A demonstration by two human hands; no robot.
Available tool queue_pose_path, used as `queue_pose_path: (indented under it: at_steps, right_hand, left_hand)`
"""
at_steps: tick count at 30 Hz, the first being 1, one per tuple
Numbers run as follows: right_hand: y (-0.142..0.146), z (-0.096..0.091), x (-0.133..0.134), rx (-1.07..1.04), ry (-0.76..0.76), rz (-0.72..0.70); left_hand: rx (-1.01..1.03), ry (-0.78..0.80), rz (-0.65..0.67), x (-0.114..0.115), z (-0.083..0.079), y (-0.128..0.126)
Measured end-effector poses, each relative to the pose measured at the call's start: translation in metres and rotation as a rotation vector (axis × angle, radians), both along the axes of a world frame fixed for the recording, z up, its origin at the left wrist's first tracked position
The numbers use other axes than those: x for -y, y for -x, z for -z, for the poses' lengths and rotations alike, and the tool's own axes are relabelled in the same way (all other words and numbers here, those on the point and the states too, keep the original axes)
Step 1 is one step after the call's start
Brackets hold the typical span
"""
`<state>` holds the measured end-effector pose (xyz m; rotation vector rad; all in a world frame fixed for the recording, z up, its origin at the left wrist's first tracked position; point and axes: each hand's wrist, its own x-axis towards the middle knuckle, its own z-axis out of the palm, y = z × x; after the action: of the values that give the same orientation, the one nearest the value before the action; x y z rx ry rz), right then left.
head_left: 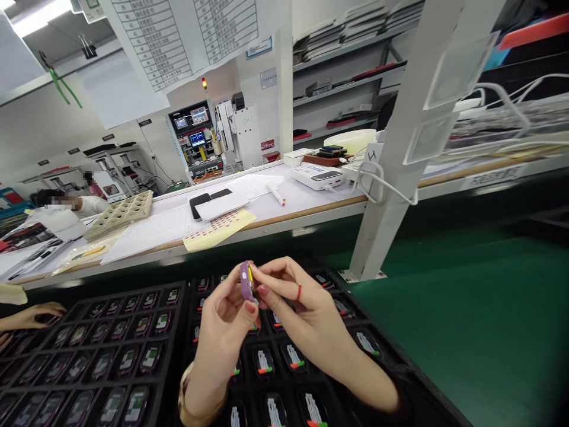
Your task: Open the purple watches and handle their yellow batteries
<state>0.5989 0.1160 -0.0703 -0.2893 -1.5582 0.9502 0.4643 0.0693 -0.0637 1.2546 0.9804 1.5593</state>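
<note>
Held up in front of me is a small purple smartwatch case (245, 281), seen edge-on, with a pale oval mark on its side and a yellow strip along its edge. My left hand (224, 323) grips it between thumb and fingers. The fingers of my right hand (302, 308), one with a red ring, are closed at the case's yellow side; whether they pinch a separate part cannot be made out. Under both hands lies a black compartment tray (278, 332) of watches with lit screens showing white figures and red-green bars.
Another black tray (175, 344) of watches lies to the left, with a co-worker's hand (47, 311) at its far left. Beyond is a bench (306, 204) with papers, phones, a marker (276, 194) and a beige tray (120, 213). A white post (391, 178) stands right of the trays.
</note>
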Motion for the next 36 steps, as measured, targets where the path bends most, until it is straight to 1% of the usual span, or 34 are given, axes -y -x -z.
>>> queue_pose_path:
  at_steps: [2, 4, 6, 8, 10, 12, 18, 23, 26, 30, 34, 36]
  right_hand:
    - [-0.005, -0.005, 0.000, 0.064, 0.052, -0.056]
    - [-0.009, -0.010, 0.000, 0.086, 0.148, -0.142]
    - [-0.013, -0.014, -0.002, 0.070, 0.267, -0.227]
    - [-0.013, -0.015, -0.004, 0.054, 0.376, -0.276]
    - [-0.012, -0.015, -0.008, 0.041, 0.445, -0.298]
    - [-0.011, -0.013, -0.012, 0.032, 0.474, -0.314]
    - [-0.009, -0.008, -0.018, 0.039, 0.482, -0.382]
    - [-0.010, -0.007, -0.018, 0.059, 0.486, -0.329]
    - [-0.009, -0.007, -0.017, 0.064, 0.488, -0.292]
    - [-0.006, -0.008, -0.015, 0.058, 0.478, -0.280]
    - [-0.006, -0.006, -0.014, 0.074, 0.501, -0.227]
    - [-0.007, -0.003, -0.016, 0.067, 0.506, -0.222]
  left_hand:
    - [-0.187, -0.025, -0.215, 0.001, 0.001, -0.004]
    - [-0.370, -0.042, -0.398, 0.001, 0.002, -0.007]
    - [-0.521, -0.071, -0.504, 0.002, 0.003, -0.009]
    - [-0.640, -0.094, -0.560, 0.001, 0.003, -0.010]
    - [-0.726, -0.107, -0.573, 0.000, 0.003, -0.010]
    - [-0.778, -0.114, -0.565, -0.001, 0.003, -0.011]
    - [-0.803, -0.118, -0.525, -0.001, 0.001, -0.009]
    - [-0.811, -0.104, -0.509, 0.002, -0.002, -0.006]
    - [-0.817, -0.102, -0.518, 0.001, -0.001, -0.007]
    - [-0.800, -0.117, -0.520, -0.001, 0.001, -0.007]
    - [-0.748, -0.107, -0.461, -0.001, 0.001, -0.008]
    - [-0.729, -0.115, -0.435, -0.001, 0.002, -0.009]
